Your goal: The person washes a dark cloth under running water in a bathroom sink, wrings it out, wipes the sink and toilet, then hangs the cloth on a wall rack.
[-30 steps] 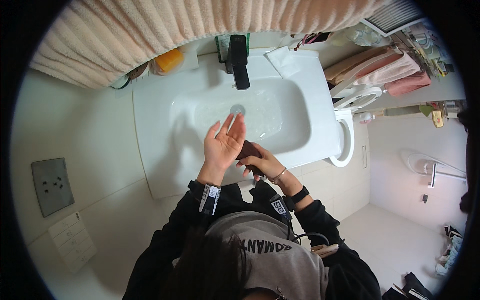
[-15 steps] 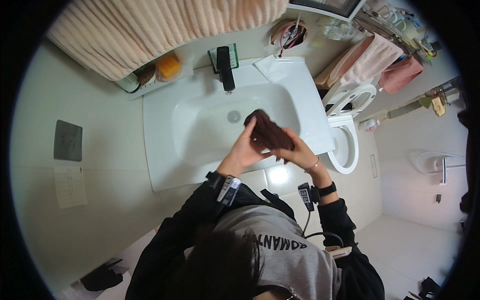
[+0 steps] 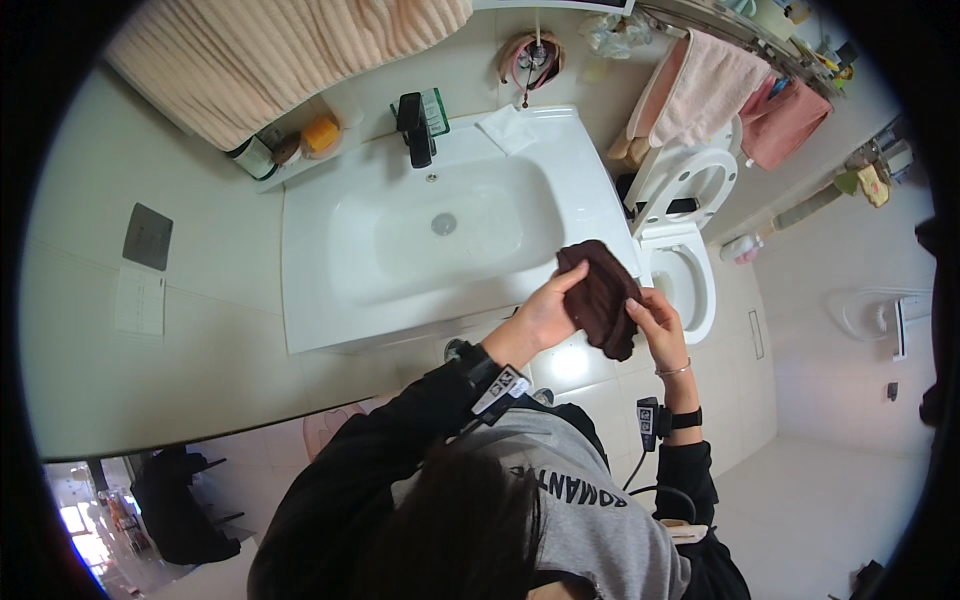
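Observation:
A dark brown folded cloth is held up between my two hands, over the front right edge of the white washbasin. My left hand grips its left side, thumb lying on top and the other fingers beneath, hidden. At the right edge of the cloth, my right hand pinches it between thumb and fingertips. What the cloth is exactly does not show; it looks soft and layered. The black faucet stands at the back of the basin, apart from both hands.
A toilet with raised lid stands right of the basin. A white tissue lies on the basin's back rim. Pink towels hang at the far right. An orange sponge-like block and containers line a ledge at the back left.
Both hands have moved right and nearer to me, carrying the cloth from above the basin to its front right edge. The cloth is now spread wider, and the view has turned.

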`<state>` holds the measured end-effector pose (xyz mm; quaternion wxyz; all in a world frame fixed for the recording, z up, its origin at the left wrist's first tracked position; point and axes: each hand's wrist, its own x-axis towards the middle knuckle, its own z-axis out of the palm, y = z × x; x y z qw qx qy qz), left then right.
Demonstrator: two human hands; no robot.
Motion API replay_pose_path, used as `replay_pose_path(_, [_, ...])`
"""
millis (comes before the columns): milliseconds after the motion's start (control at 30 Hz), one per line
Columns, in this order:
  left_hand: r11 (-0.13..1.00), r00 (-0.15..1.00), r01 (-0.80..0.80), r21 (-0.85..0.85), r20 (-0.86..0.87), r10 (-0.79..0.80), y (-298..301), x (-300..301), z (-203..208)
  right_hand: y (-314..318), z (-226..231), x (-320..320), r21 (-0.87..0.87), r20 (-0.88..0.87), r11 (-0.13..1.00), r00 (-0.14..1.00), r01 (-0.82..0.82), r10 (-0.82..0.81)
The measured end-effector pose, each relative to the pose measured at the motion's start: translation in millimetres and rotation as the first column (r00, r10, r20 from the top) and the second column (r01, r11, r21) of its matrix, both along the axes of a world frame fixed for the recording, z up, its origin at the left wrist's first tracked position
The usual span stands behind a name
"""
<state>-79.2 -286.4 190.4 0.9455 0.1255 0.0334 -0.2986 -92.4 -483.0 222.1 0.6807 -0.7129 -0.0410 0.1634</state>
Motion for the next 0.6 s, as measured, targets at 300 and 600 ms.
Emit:
replay_pose_path(300, [0.867, 0.811, -0.442, 0.229, -0.311, 0.496, 150.0, -42.8, -11.8, 75.3, -5.3, 60.2, -0.177, -0.149, 0.885, 0.901, -0.43, 0.408])
replay_pose_path(600, [0.666, 0.601, -0.674, 0.32, -0.287, 0.746, 271.8, -115.3, -27.6, 255.4, -90.0, 155.8, -0.279, -0.65, 0.531, 0.564, -0.8, 0.509])
